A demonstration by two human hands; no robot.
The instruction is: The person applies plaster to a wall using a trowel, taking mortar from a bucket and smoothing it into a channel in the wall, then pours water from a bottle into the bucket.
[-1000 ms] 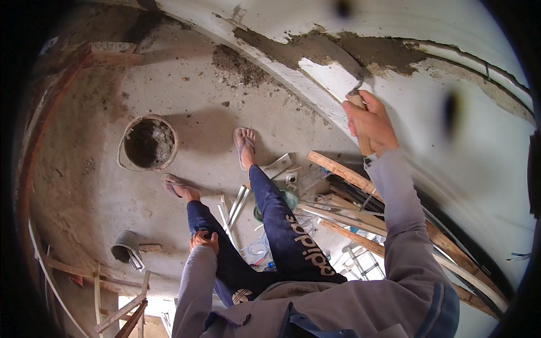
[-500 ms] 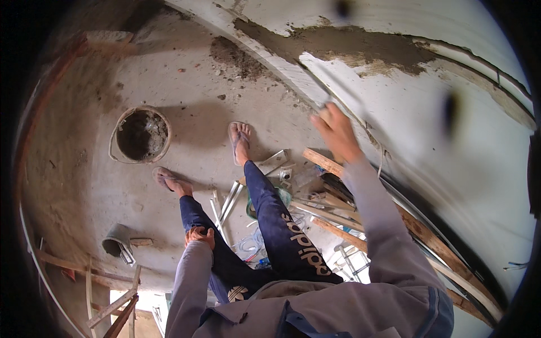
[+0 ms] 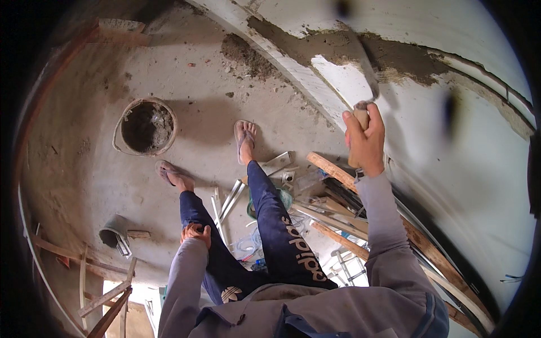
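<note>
My right hand [image 3: 369, 138] is closed round the wooden handle of a trowel [image 3: 369, 79]. The metal blade, smeared by motion, points up and away over the white wall, by a band of wet grey mortar [image 3: 389, 56]. That band follows a groove in the wall, where a pipe or cable [image 3: 479, 65] lies exposed farther right. On the left thigh of my dark blue trousers [image 3: 259, 208] rests my left hand [image 3: 196, 234], with no tool in it and its fingers slightly bent and apart. A round bucket [image 3: 117, 135], part filled with grey mortar, stands on the floor to the left.
Timber lengths [image 3: 332, 169] and black tubing lean along the wall at right. Metal profiles [image 3: 231, 197] and a green container [image 3: 285, 200] lie round my right leg. A grey pail [image 3: 114, 228] lies tipped at left, near a wooden frame [image 3: 107, 298]. Mortar crumbs [image 3: 245, 56] line the wall's foot.
My right hand has moved right along the wall and turned, so the trowel and its handle show more plainly. My left hand stays on my thigh.
</note>
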